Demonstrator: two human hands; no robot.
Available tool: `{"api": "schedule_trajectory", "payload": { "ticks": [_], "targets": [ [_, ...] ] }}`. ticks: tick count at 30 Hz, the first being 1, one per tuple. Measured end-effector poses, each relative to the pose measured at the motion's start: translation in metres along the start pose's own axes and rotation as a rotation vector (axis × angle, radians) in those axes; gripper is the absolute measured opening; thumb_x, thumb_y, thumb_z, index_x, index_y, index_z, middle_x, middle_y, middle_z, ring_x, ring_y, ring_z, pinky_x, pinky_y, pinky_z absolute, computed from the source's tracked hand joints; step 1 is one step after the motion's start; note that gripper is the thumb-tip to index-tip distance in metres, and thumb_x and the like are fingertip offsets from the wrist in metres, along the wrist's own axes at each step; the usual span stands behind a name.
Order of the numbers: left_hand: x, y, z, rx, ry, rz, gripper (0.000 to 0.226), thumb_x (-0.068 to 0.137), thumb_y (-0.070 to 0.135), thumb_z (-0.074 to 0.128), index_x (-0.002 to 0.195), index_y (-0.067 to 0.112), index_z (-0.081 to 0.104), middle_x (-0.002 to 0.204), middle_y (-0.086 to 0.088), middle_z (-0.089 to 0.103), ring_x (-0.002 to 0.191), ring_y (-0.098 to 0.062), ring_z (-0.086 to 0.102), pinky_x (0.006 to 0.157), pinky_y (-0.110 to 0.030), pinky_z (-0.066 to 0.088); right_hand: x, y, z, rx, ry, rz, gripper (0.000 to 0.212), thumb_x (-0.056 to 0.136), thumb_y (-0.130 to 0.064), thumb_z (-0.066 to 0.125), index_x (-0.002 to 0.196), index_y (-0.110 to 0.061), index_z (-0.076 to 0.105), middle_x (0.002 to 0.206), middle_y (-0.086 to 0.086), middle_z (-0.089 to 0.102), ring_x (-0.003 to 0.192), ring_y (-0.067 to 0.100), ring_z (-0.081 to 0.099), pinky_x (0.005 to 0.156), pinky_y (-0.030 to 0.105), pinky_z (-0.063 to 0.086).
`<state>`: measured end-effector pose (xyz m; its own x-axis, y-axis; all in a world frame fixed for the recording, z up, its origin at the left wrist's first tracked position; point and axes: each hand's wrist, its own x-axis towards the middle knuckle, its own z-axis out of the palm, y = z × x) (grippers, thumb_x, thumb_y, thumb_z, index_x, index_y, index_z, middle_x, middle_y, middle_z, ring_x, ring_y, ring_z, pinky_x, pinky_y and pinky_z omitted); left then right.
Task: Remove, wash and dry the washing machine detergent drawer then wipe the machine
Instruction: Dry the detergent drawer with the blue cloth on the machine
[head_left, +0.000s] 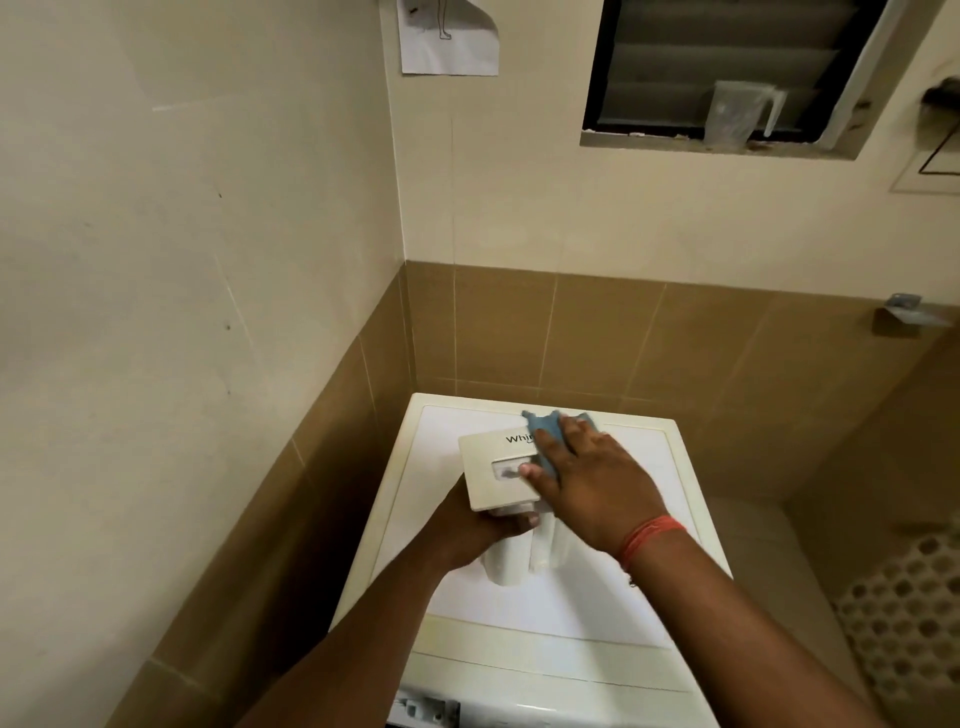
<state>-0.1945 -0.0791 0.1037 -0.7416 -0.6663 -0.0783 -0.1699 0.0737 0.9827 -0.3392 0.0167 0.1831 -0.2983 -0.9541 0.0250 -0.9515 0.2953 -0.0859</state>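
Right hand (582, 467) presses blue cloth (545, 436) on drawer (498, 467).

Dim, warm indoor light, a dark shadow along the left tiles, wide-angle bending and slight blur at the edges.

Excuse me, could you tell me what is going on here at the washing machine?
A person is drying the detergent drawer, which is out of the washing machine and held above its top. The left hand grips the drawer from below, its front panel tilted up. The right hand presses a blue cloth against that panel, beside the handle recess. The empty drawer slot shows at the machine's front edge, so the drawer is not yet back in.
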Motion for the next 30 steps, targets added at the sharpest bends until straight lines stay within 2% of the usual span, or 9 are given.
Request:
{"api": "schedule_trajectory", "payload": {
  "ticks": [4, 9, 13, 16, 20, 22, 25, 27, 30],
  "targets": [
    [0.001, 0.000, 0.000, 0.022, -0.041, -0.011, 0.067, 0.080, 0.010, 0.079, 0.136, 0.025, 0.046, 0.127, 0.007, 0.063, 0.114, -0.004, 0.061, 0.090, -0.021, 0.053, -0.008, -0.012, 0.002, 0.005, 0.005, 0.053, 0.101, 0.073, -0.079, -0.015, 0.153, -0.029, 0.024, 0.162, 0.012, 0.017, 0.149, 0.030, 0.015, 0.121, 0.042, 0.014],
    [-0.008, -0.013, -0.006, 0.167, -0.068, -0.015, 0.044, 0.104, -0.002, 0.025, 0.148, -0.002, 0.027, 0.135, -0.006, 0.053, 0.091, -0.007, 0.062, 0.068, -0.015, 0.052, -0.022, -0.063, 0.014, 0.016, -0.012, -0.170, 0.080, 0.084, -0.067, 0.003, 0.151, -0.030, 0.028, 0.161, 0.012, 0.020, 0.148, 0.034, 0.019, 0.120, 0.046, 0.013],
    [0.001, -0.001, -0.003, -0.032, -0.032, -0.020, 0.058, 0.089, 0.024, 0.067, 0.140, 0.013, 0.040, 0.125, -0.003, 0.060, 0.113, -0.019, 0.060, 0.090, -0.024, 0.054, -0.020, -0.036, 0.014, -0.014, 0.065, -0.191, 0.069, 0.089, -0.056, 0.014, 0.144, -0.027, 0.042, 0.154, 0.012, 0.037, 0.139, 0.033, 0.038, 0.116, 0.043, 0.027],
    [0.007, -0.002, -0.002, 0.018, -0.025, 0.017, 0.070, 0.072, 0.029, 0.085, 0.134, 0.025, 0.052, 0.126, 0.005, 0.065, 0.117, -0.012, 0.061, 0.102, -0.036, 0.051, -0.026, 0.002, 0.010, -0.048, 0.115, -0.055, 0.058, 0.095, -0.052, 0.020, 0.142, -0.029, 0.043, 0.152, 0.010, 0.040, 0.138, 0.029, 0.039, 0.117, 0.040, 0.029],
    [0.011, -0.007, -0.001, 0.045, -0.041, 0.022, 0.062, 0.081, 0.012, 0.078, 0.135, 0.021, 0.049, 0.127, 0.003, 0.064, 0.117, -0.010, 0.061, 0.096, -0.027, 0.052, -0.029, -0.010, 0.018, -0.033, 0.199, 0.012, 0.053, 0.095, -0.041, 0.030, 0.142, -0.024, 0.047, 0.148, 0.011, 0.046, 0.135, 0.031, 0.044, 0.115, 0.041, 0.028],
    [0.007, -0.008, -0.003, 0.087, -0.047, 0.076, 0.044, 0.095, 0.003, 0.058, 0.136, 0.013, 0.044, 0.121, 0.000, 0.062, 0.108, -0.008, 0.064, 0.086, -0.021, 0.053, -0.030, -0.040, 0.028, 0.004, 0.217, -0.083, 0.049, 0.090, -0.028, 0.050, 0.139, -0.023, 0.051, 0.145, 0.011, 0.049, 0.132, 0.033, 0.048, 0.112, 0.042, 0.032],
    [0.003, -0.011, -0.009, 0.189, -0.052, 0.016, 0.030, 0.107, 0.018, 0.032, 0.133, 0.014, 0.046, 0.110, 0.007, 0.054, 0.089, -0.004, 0.060, 0.071, -0.014, 0.054, -0.034, -0.058, 0.035, 0.040, 0.210, -0.213, 0.058, 0.088, -0.022, 0.066, 0.143, -0.025, 0.047, 0.148, 0.006, 0.046, 0.137, 0.030, 0.044, 0.113, 0.043, 0.032],
    [0.008, -0.006, -0.006, 0.113, -0.028, -0.002, 0.027, 0.096, 0.017, 0.059, 0.122, 0.020, 0.052, 0.117, -0.002, 0.061, 0.100, -0.010, 0.063, 0.082, -0.019, 0.055, -0.032, -0.039, 0.031, 0.054, 0.199, -0.226, 0.068, 0.084, -0.015, 0.063, 0.147, -0.026, 0.040, 0.151, 0.004, 0.043, 0.138, 0.027, 0.041, 0.115, 0.040, 0.034],
    [0.011, -0.007, -0.001, 0.016, -0.016, -0.003, 0.067, 0.070, 0.032, 0.087, 0.129, 0.024, 0.056, 0.123, 0.002, 0.068, 0.115, -0.014, 0.063, 0.099, -0.038, 0.052, -0.033, 0.011, 0.024, 0.017, 0.230, -0.090, 0.054, 0.093, -0.030, 0.040, 0.147, -0.027, 0.040, 0.150, 0.003, 0.044, 0.137, 0.024, 0.042, 0.116, 0.037, 0.032]
  ]
}}
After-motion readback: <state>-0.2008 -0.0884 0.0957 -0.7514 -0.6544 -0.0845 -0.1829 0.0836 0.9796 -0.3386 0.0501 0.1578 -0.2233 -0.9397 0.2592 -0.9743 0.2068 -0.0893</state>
